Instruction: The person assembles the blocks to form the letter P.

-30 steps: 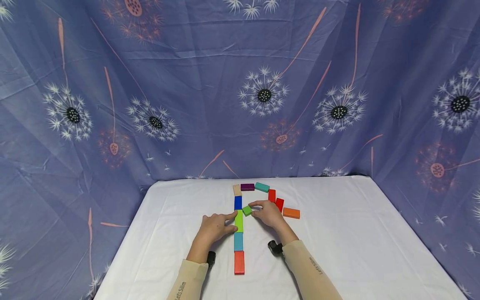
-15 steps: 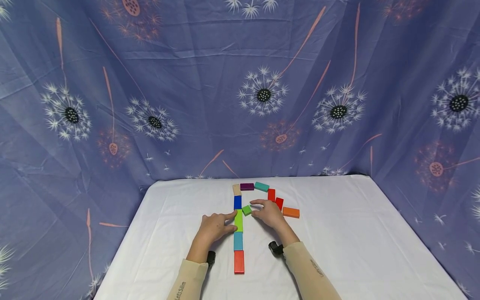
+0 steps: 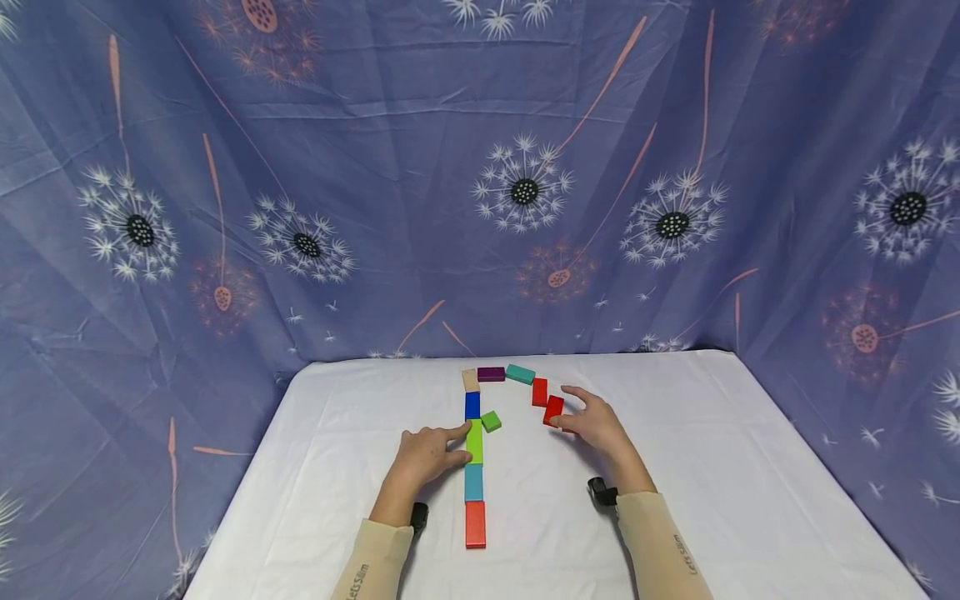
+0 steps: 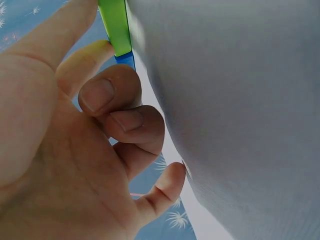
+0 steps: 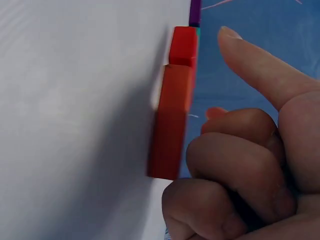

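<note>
My left hand point(image 3: 423, 454) touches the left side of a lime green block point(image 3: 474, 442) with thumb and index fingertips; its other fingers are curled in the left wrist view. Beside that block's upper end sits a small green block point(image 3: 491, 421), turned at an angle. Over on the right, my right hand point(image 3: 596, 421) is spread between thumb and index, by the lower red block point(image 3: 553, 410) and an orange block point(image 5: 170, 125). Most of the orange block is hidden behind the hand in the head view. Whether the right fingers touch either block I cannot tell.
A column runs from a beige block point(image 3: 470, 381) through blue point(image 3: 472, 405) and light blue point(image 3: 474, 482) to a red block point(image 3: 476, 525) near the front. Purple point(image 3: 491, 375), teal point(image 3: 521, 373) and another red block point(image 3: 539, 392) curve rightward on the white-covered table point(image 3: 337, 467).
My right hand has moved away from the small green block, rightward to the lower red and orange blocks. The green block stays beside the column. My left hand keeps its place.
</note>
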The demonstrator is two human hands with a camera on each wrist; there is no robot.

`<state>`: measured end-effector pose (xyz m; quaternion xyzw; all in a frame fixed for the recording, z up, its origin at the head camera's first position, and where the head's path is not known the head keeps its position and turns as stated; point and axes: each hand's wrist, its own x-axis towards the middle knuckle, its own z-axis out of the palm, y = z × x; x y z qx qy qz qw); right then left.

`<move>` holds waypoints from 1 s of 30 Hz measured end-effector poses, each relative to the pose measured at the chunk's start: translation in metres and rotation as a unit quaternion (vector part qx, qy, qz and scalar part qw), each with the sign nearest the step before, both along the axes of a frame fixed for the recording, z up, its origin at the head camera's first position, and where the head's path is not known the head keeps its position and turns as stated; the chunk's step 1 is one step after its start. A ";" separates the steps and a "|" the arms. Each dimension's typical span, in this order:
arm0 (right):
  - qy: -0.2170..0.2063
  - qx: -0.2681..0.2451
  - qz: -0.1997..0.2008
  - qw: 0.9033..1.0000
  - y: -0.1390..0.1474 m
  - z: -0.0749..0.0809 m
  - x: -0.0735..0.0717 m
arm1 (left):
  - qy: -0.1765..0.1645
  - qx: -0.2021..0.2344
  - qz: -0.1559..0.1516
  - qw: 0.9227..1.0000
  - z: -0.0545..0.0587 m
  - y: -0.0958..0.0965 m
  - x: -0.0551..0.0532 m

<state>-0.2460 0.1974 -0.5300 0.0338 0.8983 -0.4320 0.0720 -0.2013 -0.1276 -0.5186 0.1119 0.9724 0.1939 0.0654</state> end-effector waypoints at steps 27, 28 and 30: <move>-0.001 0.103 -0.023 0.994 0.002 -0.006 0.007 | 0.003 -0.001 -0.008 1.000 0.000 -0.002 -0.001; 0.002 0.101 -0.023 0.995 0.003 -0.005 0.008 | 0.004 -0.002 -0.008 1.000 0.000 -0.002 -0.001; 0.006 0.095 -0.019 0.995 0.003 -0.004 0.012 | 0.003 0.001 -0.006 1.000 -0.001 -0.002 -0.001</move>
